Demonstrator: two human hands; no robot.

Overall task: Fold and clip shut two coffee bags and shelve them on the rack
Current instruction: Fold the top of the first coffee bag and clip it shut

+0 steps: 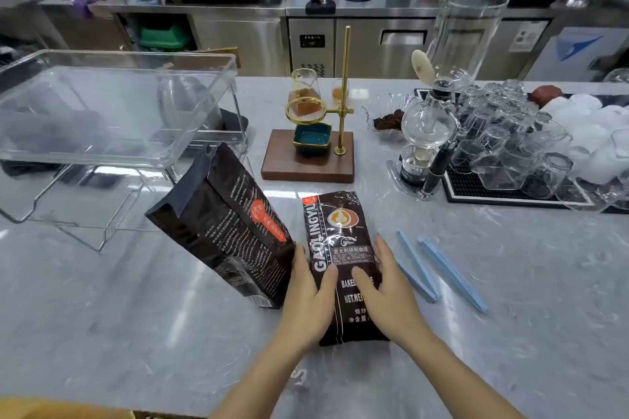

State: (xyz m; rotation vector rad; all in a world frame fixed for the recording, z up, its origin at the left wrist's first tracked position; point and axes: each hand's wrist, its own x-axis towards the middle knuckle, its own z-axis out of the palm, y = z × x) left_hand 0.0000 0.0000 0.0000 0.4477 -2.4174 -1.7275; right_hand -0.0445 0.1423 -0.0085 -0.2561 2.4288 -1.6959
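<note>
Cafe bar, steel fridges and espresso machine at the back, grey marble desk [136,316] in front. I have both hands on the front coffee bag [343,248], which lies flat on the desk, its far end pointing away from me. Left hand [308,296] grips its left edge, thumb on the face; right hand [384,289] grips the right edge the same way. Second coffee bag [224,224] lies tilted just to the left, touching or nearly touching the first, not yet clipped. Two blue clips [442,269] lie on the desk just right of my right hand. Clear rack [112,105] sits far left, nothing of the task on it. Judgement: early, first fold still to do. To do it well I'd slide both hands up to the far end, press the air out, roll the top down tight and square, pin it with the left, fetch a clip with the right.
</note>
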